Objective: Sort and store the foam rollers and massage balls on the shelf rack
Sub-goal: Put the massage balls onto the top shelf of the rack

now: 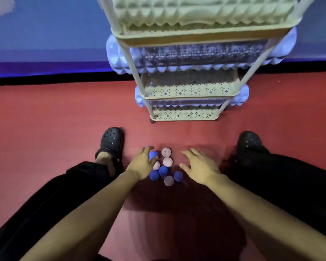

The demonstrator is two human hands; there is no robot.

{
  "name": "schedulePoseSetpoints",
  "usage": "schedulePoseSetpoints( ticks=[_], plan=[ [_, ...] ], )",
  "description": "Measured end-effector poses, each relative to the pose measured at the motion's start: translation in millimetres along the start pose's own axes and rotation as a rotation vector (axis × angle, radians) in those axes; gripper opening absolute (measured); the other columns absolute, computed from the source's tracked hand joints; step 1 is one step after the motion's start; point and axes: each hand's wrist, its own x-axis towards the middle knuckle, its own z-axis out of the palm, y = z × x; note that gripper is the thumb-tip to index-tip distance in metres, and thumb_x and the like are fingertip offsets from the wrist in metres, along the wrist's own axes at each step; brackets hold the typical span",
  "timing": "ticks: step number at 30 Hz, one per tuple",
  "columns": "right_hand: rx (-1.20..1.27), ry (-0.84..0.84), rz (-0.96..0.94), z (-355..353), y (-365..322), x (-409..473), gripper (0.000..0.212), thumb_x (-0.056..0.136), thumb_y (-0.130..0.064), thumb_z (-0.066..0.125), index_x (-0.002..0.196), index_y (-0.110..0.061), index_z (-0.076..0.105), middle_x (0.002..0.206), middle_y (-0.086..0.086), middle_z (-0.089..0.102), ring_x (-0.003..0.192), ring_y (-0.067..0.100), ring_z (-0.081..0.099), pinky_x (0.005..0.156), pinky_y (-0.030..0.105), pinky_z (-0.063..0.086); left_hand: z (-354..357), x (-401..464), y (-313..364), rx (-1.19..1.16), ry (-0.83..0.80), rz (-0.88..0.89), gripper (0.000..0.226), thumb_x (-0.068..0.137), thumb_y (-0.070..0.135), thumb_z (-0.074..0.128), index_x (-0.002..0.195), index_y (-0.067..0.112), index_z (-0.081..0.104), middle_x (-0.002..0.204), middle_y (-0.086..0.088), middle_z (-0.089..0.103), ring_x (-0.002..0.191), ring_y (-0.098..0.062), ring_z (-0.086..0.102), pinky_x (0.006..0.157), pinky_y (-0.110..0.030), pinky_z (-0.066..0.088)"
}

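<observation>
Several spiky massage balls lie in a cluster on the red floor between my feet, some dark blue (163, 170) and some pale pink (166, 152). My left hand (142, 162) curls around a blue ball (153, 155) at the cluster's left edge and touches a pink one below it. My right hand (199, 166) hovers just right of the cluster, fingers spread, holding nothing. Ahead stands a cream shelf rack (188, 91) with a cream foam roller (196, 10) on the top tier and light blue rollers (119, 53) on the two lower tiers.
My feet in dark clogs (111, 142) stand either side of the balls, the right one (249, 143) nearer the rack. A blue wall with a black skirting strip (45, 78) runs behind the rack. Red floor (45, 119) stretches to the left.
</observation>
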Motion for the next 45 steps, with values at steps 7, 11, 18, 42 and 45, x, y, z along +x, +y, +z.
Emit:
schedulePoseSetpoints(
  ticks=[7, 11, 18, 42, 45],
  plan=[
    [0.128, -0.122, 0.032, 74.7, -4.2, 96.0, 0.056, 0.095, -0.052, 0.054, 0.146, -0.033, 0.040, 0.145, 0.001, 0.044, 0.136, 0.027, 0.045, 0.104, 0.040, 0.041, 49.7, 72.1, -60.0, -0.115, -0.030, -0.161, 0.051, 0.096, 0.024, 0.061, 0.145, 0.021, 0.046, 0.137, -0.013, 0.049, 0.117, -0.036, 0.058, 0.103, -0.037, 0.042],
    [0.182, -0.111, 0.089, 100.6, -12.9, 133.9, 0.054, 0.091, -0.050, 0.062, 0.140, -0.033, 0.045, 0.136, 0.004, 0.046, 0.128, 0.031, 0.050, 0.097, 0.044, 0.047, 68.6, 95.7, -77.7, -0.092, -0.087, -0.137, 0.055, 0.093, 0.032, 0.064, 0.145, 0.027, 0.045, 0.137, -0.007, 0.049, 0.119, -0.033, 0.057, 0.103, -0.041, 0.044],
    [0.155, -0.151, 0.136, 129.7, -22.3, 164.9, 0.051, 0.094, -0.043, 0.063, 0.140, -0.029, 0.046, 0.147, 0.008, 0.033, 0.129, 0.033, 0.049, 0.094, 0.046, 0.047, 88.9, 107.2, -94.6, -0.091, -0.066, -0.100, 0.058, 0.090, 0.031, 0.069, 0.142, 0.021, 0.045, 0.131, -0.006, 0.050, 0.118, -0.031, 0.055, 0.100, -0.043, 0.045],
    [0.304, 0.819, -0.276, -243.1, -92.2, -105.9, 0.039, 0.097, -0.031, 0.060, 0.135, -0.023, 0.053, 0.125, -0.001, 0.042, 0.102, 0.025, 0.059, 0.085, 0.040, 0.050, -220.3, -132.2, 154.7, 0.107, 0.621, 0.435, 0.051, 0.085, 0.068, 0.048, 0.122, 0.034, 0.053, 0.112, 0.012, 0.051, 0.103, -0.016, 0.059, 0.084, -0.040, 0.052],
    [0.280, 0.965, -0.337, -308.4, -106.6, -153.3, 0.040, 0.098, -0.033, 0.058, 0.137, -0.025, 0.050, 0.126, -0.002, 0.042, 0.101, 0.025, 0.059, 0.082, 0.041, 0.051, -265.8, -183.5, 206.4, 0.080, 0.772, 0.541, 0.039, 0.090, 0.059, 0.056, 0.119, 0.033, 0.056, 0.107, 0.014, 0.052, 0.098, -0.014, 0.059, 0.078, -0.037, 0.051]
  ],
)
